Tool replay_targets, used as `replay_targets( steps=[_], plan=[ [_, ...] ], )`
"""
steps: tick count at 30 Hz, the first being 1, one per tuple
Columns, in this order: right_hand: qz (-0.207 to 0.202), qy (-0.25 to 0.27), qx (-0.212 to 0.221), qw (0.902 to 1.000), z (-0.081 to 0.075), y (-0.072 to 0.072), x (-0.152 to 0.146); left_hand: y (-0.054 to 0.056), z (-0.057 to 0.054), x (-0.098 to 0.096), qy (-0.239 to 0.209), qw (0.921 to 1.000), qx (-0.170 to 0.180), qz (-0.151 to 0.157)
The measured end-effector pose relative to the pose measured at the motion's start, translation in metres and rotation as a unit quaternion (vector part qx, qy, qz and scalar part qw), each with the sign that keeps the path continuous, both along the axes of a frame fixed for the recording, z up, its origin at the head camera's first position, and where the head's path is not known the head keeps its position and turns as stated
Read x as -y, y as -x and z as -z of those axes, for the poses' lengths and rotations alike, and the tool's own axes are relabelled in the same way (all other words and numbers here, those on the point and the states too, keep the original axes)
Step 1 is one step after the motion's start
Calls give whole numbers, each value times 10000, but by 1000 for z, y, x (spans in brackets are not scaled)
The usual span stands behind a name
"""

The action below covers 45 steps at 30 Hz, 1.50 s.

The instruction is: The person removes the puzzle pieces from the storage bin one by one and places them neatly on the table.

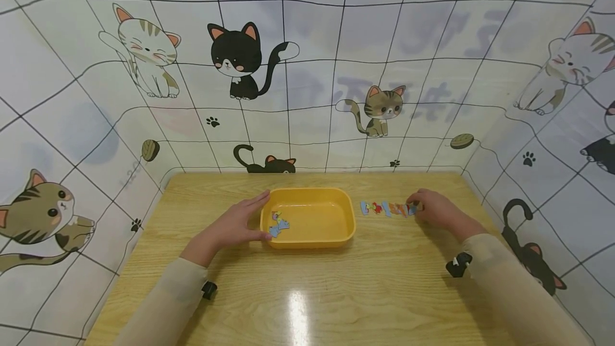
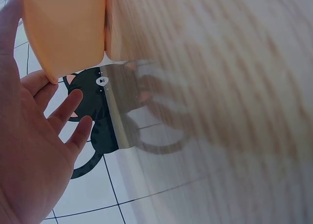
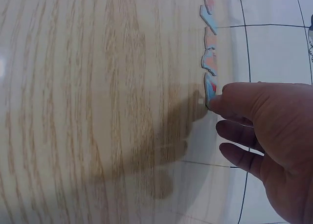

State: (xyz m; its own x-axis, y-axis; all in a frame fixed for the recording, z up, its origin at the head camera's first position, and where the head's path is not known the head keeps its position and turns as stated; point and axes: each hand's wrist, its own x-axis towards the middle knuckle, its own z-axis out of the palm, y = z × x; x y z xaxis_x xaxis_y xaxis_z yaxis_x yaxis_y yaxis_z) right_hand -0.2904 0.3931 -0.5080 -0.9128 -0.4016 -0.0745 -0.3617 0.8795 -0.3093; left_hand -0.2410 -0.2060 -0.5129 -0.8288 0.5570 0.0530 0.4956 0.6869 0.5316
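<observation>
A yellow plastic tray stands mid-table, with a few blue and multicoloured jigsaw puzzle pieces at its left end. My left hand holds that end, thumb at the near corner and index finger at the far one. In the left wrist view the other fingers stand off the tray's wall. To the right of the tray runs a row of puzzle pieces. At the row's right end my right hand pinches a blue and red puzzle piece down at the tabletop; fingertips hide part of it.
The light wooden table reflects a bright streak near its front. A cloth printed with cats and grid lines rises behind the table and on both sides. Dark wrist bands show at both sleeves.
</observation>
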Motion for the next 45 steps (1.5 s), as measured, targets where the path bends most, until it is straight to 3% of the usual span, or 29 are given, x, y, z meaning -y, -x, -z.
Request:
replay_targets(
  steps=[10, 19, 26, 32, 45],
  plan=[
    [26, 299, -90, 9995, -10, -5, 4, 1, 2, 0, 1, 10000, -9, -4],
    [-144, 592, -311, 9977, -27, -11, 34, -1, 0, 1, -12, 10000, 14, 21],
    [-297, 1027, -282, 9939, -45, -15, 73, -1, 0, 0, -13, 10000, -8, 15],
    [-625, 1133, -361, 9909, -58, -11, 114, 0, 0, 1, -31, 10000, -51, 34],
    [-1582, 1075, 48, 9815, -64, -11, 201, -1, -1, -1, -65, 10000, -24, 20]
  ],
)
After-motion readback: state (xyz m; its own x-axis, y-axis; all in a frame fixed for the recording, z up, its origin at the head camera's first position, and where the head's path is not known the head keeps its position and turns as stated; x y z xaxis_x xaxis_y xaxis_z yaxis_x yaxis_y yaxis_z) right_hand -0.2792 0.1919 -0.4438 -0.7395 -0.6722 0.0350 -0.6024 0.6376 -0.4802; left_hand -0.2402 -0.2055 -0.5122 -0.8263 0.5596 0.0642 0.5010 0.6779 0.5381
